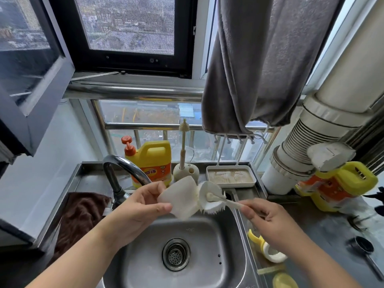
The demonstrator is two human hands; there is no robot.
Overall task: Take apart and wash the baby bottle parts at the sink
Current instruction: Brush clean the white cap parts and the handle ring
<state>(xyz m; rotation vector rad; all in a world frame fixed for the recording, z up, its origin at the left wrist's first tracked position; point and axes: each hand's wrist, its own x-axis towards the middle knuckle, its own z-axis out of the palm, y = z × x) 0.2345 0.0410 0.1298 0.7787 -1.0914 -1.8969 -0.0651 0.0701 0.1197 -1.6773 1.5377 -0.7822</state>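
bottle part: translucent white cup-shaped piece (180,199), likely the bottle body or cap, can't tell which. Held over the sink (145,256), mouth turned right toward the brush. Frosted plastic, smooth, slightly tapered.
left hand: left hand (143,206) wraps the closed end, thumb on the near side, fingers curled behind. Grip looks set to keep the opening free for the brush.
brush: bottle brush (209,197), white disc head with a short bristle fringe, thin pale handle. Head sits at the mouth of the part, bristles touching its rim.
right hand: right hand (268,222) pinches the far end of the handle with thumb and fingertips, other fingers curled loosely. Long lever, probably for twisting the head inside.
step: scrubbing, my read. No water visible from the faucet (124,169).
other parts: yellow-and-white collar piece (268,249) lies on the counter right of the basin, another yellow piece (284,280) at the near edge. Already taken apart, apparently waiting their turn.
sink: stainless, brushed, round perforated strainer at centre.
far ledge: yellow detergent jug (151,161) with orange pump, thin nipple brush (183,146) upright in a rounded holder, shallow white tray (230,176).
left: brown cloth (81,215) draped on the sink edge.
above: grey towel (264,59) hanging, soft nap.
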